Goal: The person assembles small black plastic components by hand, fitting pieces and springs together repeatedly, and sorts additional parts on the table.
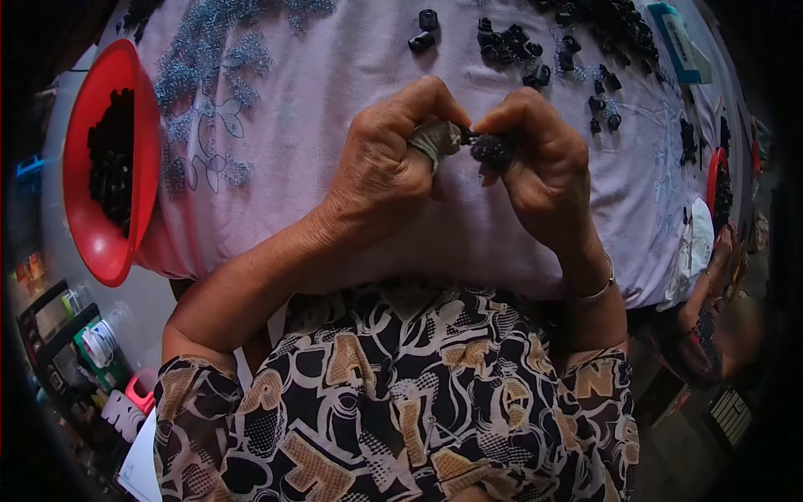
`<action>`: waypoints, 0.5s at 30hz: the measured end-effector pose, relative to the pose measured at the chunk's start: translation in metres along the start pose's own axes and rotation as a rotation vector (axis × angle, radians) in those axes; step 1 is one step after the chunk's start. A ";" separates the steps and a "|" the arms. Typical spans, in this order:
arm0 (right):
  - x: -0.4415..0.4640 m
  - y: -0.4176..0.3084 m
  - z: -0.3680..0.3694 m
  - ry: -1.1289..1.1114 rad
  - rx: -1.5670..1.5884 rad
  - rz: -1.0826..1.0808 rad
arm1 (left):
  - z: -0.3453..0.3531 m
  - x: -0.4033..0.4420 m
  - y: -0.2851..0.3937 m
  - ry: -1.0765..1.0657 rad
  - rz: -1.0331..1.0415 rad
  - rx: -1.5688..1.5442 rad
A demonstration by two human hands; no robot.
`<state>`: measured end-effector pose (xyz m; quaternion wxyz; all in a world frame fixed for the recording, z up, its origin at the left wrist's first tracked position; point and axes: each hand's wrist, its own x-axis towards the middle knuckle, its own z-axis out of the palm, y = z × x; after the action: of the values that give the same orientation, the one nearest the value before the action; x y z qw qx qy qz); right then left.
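My left hand [381,155] and my right hand [542,159] meet tip to tip above the cloth-covered table. A small black part [492,153] with a rough, fuzzy-looking surface is pinched in my right fingers. My left thumb wears a pale wrapping [436,142]; its tip and the left forefinger close at the near end of the black part, and what they pinch is too small to make out. Two black plastic pieces [424,32] lie beyond my hands, and a cluster of similar black pieces [508,43] lies to their right.
A red bowl [149,167] holding many black pieces stands at the left. Fine bluish metal coils [196,63] are heaped on the pink cloth [335,42]. More black pieces [615,29] and a blue-white box [679,46] lie far right. Another person's arm [707,280] shows at the right.
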<state>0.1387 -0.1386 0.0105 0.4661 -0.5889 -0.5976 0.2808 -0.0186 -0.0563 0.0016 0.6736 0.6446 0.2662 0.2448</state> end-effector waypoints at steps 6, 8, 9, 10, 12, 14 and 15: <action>-0.001 -0.003 0.001 0.004 0.303 0.182 | -0.004 0.003 -0.001 -0.010 -0.056 -0.218; -0.001 -0.003 0.000 -0.003 0.310 0.163 | -0.004 0.004 -0.001 -0.007 -0.087 -0.311; -0.001 -0.002 0.000 -0.002 0.341 0.163 | -0.004 0.005 -0.001 -0.006 -0.084 -0.311; -0.001 0.000 -0.001 0.000 0.375 0.165 | -0.004 0.004 0.000 -0.008 -0.080 -0.320; 0.000 0.000 -0.002 -0.002 0.380 0.165 | -0.004 0.004 -0.001 -0.011 -0.088 -0.327; -0.001 0.001 -0.003 -0.003 0.388 0.168 | -0.004 0.004 -0.001 -0.022 -0.070 -0.309; -0.001 0.000 -0.003 0.001 0.405 0.158 | -0.003 0.003 -0.001 -0.022 -0.080 -0.307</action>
<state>0.1410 -0.1400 0.0114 0.5517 -0.5283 -0.4806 0.4307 -0.0188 -0.0519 0.0008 0.7763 0.5255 0.2438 0.2485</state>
